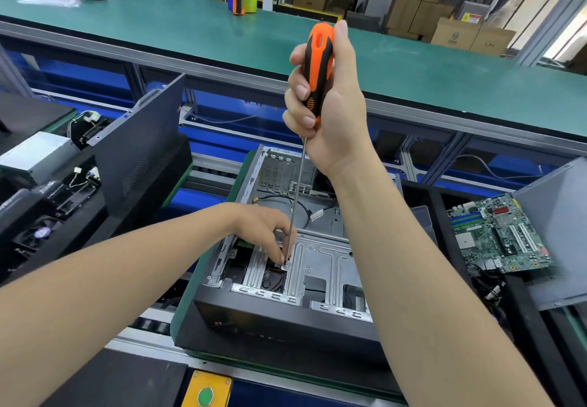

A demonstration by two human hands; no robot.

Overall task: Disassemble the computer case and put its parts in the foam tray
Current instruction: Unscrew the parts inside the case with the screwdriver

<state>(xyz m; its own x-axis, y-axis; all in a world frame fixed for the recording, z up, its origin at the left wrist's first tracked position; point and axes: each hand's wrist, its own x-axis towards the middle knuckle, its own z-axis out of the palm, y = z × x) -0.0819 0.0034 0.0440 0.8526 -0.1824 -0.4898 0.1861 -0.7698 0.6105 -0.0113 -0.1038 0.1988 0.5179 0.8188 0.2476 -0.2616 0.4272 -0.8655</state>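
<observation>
Looks roughly midway: the motherboard [498, 235] is already lying in the black foam tray [521, 298] at right. The right hand [320, 114] is gripping the screwdriver [318, 67] handle, and the left hand [263, 232] fingers [279, 248] are pinching its shaft over 1 screw [286, 266] inside the computer case [286, 321], centre

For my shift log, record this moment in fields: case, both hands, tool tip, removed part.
case: black metal computer case, lying open
right hand: grips the orange-and-black screwdriver handle, shaft upright
left hand: pinches the shaft near its tip
tip: on the silver metal bracket inside the case
removed part: green motherboard, right of the case
</observation>
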